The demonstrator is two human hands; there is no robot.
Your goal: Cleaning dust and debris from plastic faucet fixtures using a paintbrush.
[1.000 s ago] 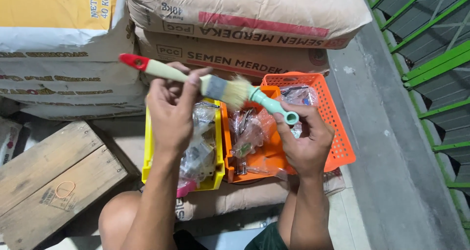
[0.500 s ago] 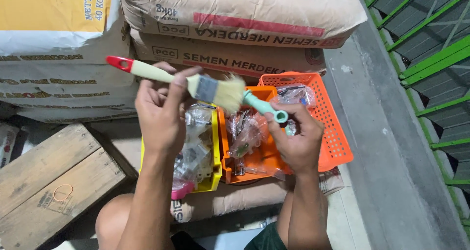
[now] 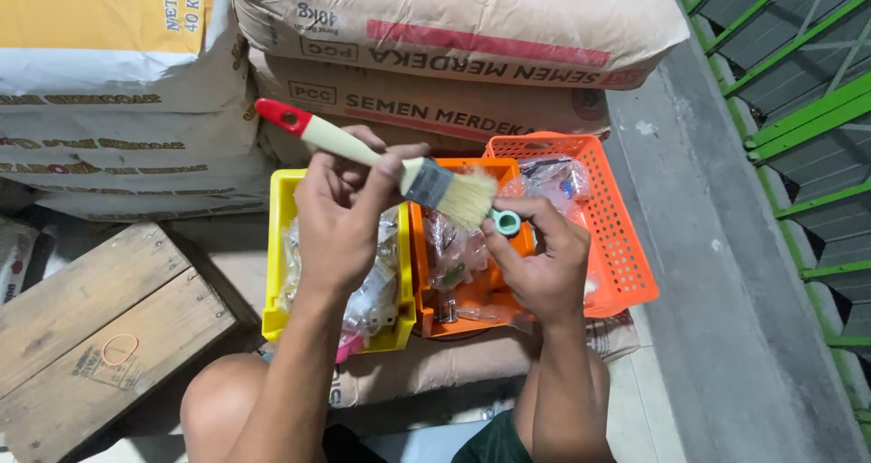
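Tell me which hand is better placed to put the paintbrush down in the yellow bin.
Left. The left hand already holds the paintbrush by its handle, directly above the yellow bin. The right hand is busy with a small teal piece over the orange bin.

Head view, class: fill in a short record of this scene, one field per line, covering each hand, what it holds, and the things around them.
Left hand: grips a paintbrush by its pale handle with a red tip, bristles toward the right hand
Right hand: holds a small teal ring-shaped part beside the bristles
Below the hands: yellow bin, orange bin, orange mesh basket, all holding small clear bags
Behind: stacked cement sacks
Left: wooden crate
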